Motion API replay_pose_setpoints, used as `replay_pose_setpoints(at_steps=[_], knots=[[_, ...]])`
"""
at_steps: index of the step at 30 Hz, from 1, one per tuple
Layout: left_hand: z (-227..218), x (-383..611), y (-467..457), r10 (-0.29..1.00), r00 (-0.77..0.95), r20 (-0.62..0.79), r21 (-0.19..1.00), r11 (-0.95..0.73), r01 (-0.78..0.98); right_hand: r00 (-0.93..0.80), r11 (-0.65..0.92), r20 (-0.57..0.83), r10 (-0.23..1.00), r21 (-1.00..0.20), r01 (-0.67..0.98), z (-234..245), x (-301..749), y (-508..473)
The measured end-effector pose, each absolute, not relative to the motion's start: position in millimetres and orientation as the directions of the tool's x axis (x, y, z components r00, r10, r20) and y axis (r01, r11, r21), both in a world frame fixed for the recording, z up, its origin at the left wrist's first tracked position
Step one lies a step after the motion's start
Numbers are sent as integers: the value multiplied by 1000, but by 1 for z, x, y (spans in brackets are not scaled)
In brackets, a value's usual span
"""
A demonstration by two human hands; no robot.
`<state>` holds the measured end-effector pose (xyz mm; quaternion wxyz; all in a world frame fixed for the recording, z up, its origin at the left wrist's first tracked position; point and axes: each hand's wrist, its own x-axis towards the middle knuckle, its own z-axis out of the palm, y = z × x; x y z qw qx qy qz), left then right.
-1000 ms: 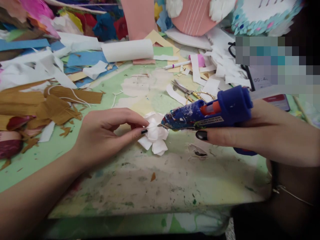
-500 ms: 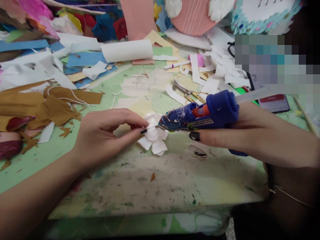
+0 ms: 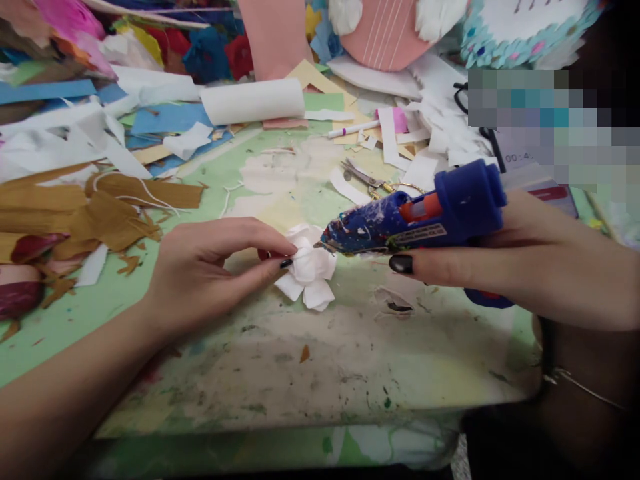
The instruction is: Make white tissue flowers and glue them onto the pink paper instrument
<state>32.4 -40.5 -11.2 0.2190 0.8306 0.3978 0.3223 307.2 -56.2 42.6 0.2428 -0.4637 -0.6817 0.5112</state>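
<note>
Near the front edge of the paint-stained table (image 3: 345, 373), a small brown scrap (image 3: 305, 353) lies closer to me than the work. Beyond it, the white paper flower (image 3: 309, 267) sits between my two hands. My left hand (image 3: 210, 267) pinches its left edge between thumb and index finger, seemingly to steady it while leaving its right side open. My right hand (image 3: 545, 263) grips the blue hot glue gun (image 3: 425, 210), nozzle aimed left at the upper petals, probably so the barrel hides little; whether the tip touches them, I cannot tell. My other right fingers are hidden, so I cannot say whether the trigger is squeezed. To the left lies brown crepe paper (image 3: 75, 203), apart from my wrist. Just behind the gun rest gold-handled scissors (image 3: 364, 176), perhaps set there for easy reach. Farther back lies a white paper roll (image 3: 253, 101), resting among cut scraps.
</note>
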Motion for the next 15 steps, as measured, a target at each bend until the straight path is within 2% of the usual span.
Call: replay_pose_setpoints(at_steps=[11,15], knots=[[-12,35,-39,769,524,366,671,-608,424,-471,40,-185,862,-903,428,44,312,-56],[-9,36,-39,741,564,364,655,-634,411,-499,62,-178,848,-902,427,46,311,-55]])
